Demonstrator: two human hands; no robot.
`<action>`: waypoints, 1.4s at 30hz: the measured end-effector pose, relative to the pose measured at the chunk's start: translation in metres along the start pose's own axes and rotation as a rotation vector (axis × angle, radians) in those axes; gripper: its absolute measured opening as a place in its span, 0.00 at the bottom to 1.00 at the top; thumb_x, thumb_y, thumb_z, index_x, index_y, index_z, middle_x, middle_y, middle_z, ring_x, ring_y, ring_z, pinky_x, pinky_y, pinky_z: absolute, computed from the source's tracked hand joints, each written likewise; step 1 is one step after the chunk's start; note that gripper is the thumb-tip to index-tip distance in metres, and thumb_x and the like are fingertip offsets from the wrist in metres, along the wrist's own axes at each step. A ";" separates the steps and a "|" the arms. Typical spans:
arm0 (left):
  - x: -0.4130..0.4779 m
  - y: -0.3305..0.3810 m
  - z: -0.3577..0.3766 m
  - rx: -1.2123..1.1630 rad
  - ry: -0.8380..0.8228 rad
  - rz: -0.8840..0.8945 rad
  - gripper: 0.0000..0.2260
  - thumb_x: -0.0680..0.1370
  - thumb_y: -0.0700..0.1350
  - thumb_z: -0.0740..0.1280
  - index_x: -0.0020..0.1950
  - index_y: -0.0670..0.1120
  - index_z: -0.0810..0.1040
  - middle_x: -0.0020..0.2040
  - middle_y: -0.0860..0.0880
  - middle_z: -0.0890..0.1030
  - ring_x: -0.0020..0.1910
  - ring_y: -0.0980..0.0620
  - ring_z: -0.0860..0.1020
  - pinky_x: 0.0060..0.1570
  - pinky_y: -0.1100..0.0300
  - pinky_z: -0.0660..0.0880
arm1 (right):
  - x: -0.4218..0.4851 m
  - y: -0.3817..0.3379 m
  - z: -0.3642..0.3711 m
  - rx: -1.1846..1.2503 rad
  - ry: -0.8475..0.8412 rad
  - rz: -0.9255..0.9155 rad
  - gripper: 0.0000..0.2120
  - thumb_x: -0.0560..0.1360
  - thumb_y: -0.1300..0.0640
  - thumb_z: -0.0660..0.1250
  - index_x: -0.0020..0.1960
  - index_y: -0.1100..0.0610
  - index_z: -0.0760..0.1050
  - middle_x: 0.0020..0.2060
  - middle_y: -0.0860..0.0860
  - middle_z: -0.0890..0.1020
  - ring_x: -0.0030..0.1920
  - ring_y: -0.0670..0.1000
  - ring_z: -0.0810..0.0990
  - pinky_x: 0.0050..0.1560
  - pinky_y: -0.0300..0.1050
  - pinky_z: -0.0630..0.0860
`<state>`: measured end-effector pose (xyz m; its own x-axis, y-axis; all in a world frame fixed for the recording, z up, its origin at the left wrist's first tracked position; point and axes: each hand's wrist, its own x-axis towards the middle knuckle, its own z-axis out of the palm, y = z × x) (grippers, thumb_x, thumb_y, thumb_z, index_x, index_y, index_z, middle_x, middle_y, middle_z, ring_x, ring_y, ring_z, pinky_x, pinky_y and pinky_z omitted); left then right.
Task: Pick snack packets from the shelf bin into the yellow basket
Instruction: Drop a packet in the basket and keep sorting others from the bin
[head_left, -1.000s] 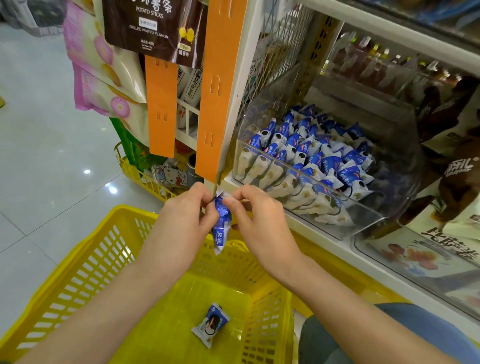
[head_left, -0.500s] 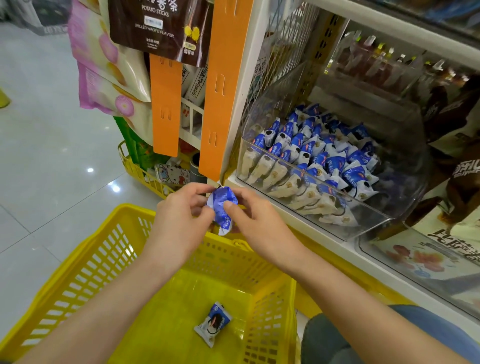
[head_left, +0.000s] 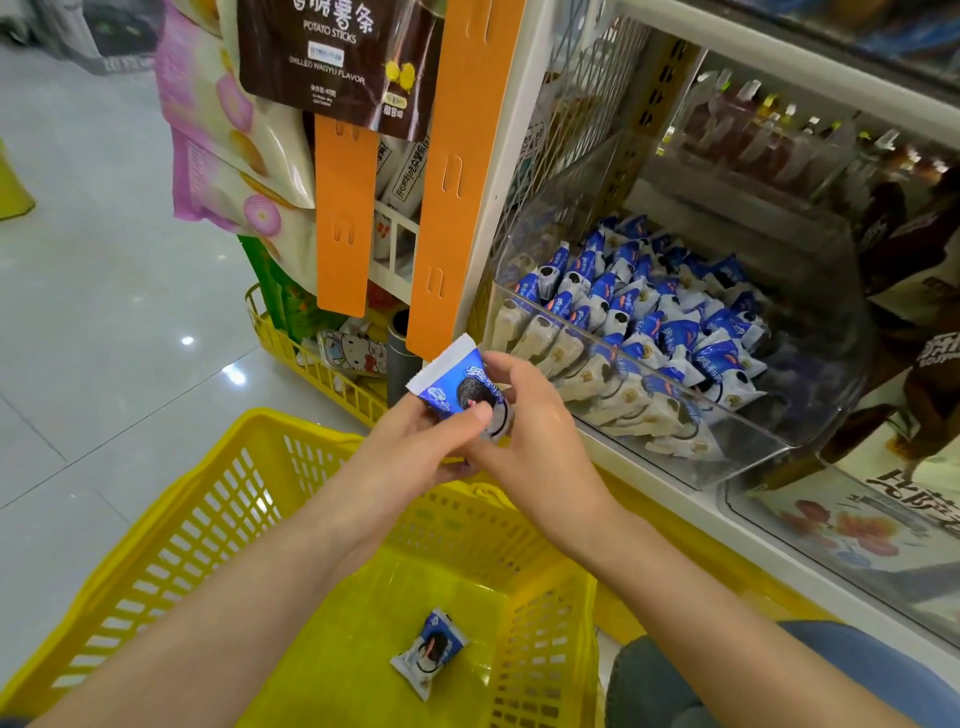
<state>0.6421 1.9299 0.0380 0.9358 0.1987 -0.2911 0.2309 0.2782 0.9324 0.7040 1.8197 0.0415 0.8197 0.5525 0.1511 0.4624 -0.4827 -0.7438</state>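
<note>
A blue and white snack packet (head_left: 457, 383) with a dark cookie picture is held flat, face up, above the far rim of the yellow basket (head_left: 218, 499). My left hand (head_left: 415, 441) grips it from below with the thumb on its front. My right hand (head_left: 535, 431) holds its right edge. Another packet of the same kind (head_left: 428, 652) lies on the basket floor. The clear shelf bin (head_left: 810, 415) to the right holds several more such packets (head_left: 644, 322).
Orange hanging strips (head_left: 457, 171) and hanging snack bags (head_left: 337, 47) are right behind my hands. A smaller yellow wire basket (head_left: 311, 358) with goods stands on the floor behind. Grey tiled floor lies to the left. A second clear bin (head_left: 857, 525) sits at the right.
The packet hung upright, pinched at its top by both hands; now it is turned flat with its front facing up, and my left hand cradles it from beneath.
</note>
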 end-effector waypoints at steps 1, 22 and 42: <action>0.000 0.000 0.000 0.014 0.038 0.017 0.13 0.76 0.45 0.66 0.60 0.49 0.75 0.50 0.46 0.83 0.48 0.51 0.82 0.48 0.56 0.80 | -0.001 -0.001 0.000 -0.024 -0.004 -0.031 0.29 0.69 0.55 0.71 0.67 0.52 0.65 0.60 0.45 0.73 0.59 0.43 0.70 0.58 0.33 0.67; 0.004 0.007 0.003 -0.085 0.107 0.041 0.08 0.80 0.45 0.57 0.53 0.43 0.72 0.42 0.44 0.82 0.33 0.52 0.83 0.35 0.62 0.80 | 0.008 -0.014 -0.023 0.292 0.033 0.149 0.13 0.73 0.56 0.68 0.57 0.54 0.74 0.50 0.49 0.81 0.48 0.47 0.81 0.51 0.51 0.79; 0.005 0.016 -0.003 -0.353 0.133 0.057 0.21 0.65 0.45 0.71 0.56 0.43 0.76 0.47 0.46 0.85 0.46 0.53 0.83 0.47 0.58 0.79 | -0.001 -0.021 -0.038 0.084 0.218 -0.082 0.07 0.67 0.55 0.74 0.41 0.47 0.78 0.35 0.45 0.81 0.35 0.43 0.77 0.36 0.34 0.75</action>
<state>0.6495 1.9378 0.0512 0.8964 0.3373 -0.2876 0.0516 0.5650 0.8235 0.7065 1.8035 0.0816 0.8382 0.4237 0.3434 0.5083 -0.3786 -0.7735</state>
